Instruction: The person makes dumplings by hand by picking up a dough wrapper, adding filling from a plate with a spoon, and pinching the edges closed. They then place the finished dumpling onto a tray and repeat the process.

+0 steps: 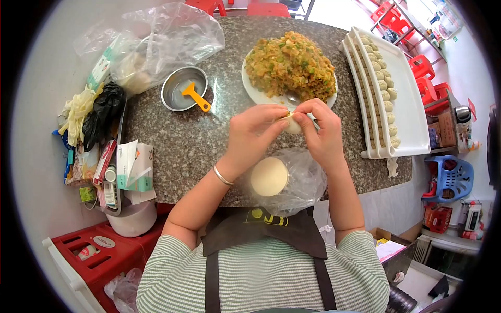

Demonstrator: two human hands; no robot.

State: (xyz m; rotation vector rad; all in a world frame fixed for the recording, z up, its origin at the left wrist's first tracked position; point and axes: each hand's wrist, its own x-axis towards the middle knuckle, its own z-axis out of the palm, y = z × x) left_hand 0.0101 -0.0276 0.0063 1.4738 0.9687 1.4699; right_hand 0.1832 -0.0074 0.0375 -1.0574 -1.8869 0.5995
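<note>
My left hand [254, 130] and my right hand [323, 133] meet over the near side of the plate. Fingertips of both pinch the edge of a small pale filled bun [294, 125], with a bit of filling showing at its top. Just below lie round dough wrappers [269, 177] on a clear plastic bag [303, 180] at the counter's front edge. Beyond my hands, a white plate [247, 83] bears a big mound of orange and green chopped filling [292, 62]. A metal spoon [293, 96] rests in its near side.
Stacked white trays [409, 104] with rows of pleated buns [387, 96] stand at the right. A metal bowl [171, 96] holding an orange-handled scraper [197, 98] sits left of the plate. A large clear bag [177, 41], gloves [81, 112] and boxes [136, 167] line the left side.
</note>
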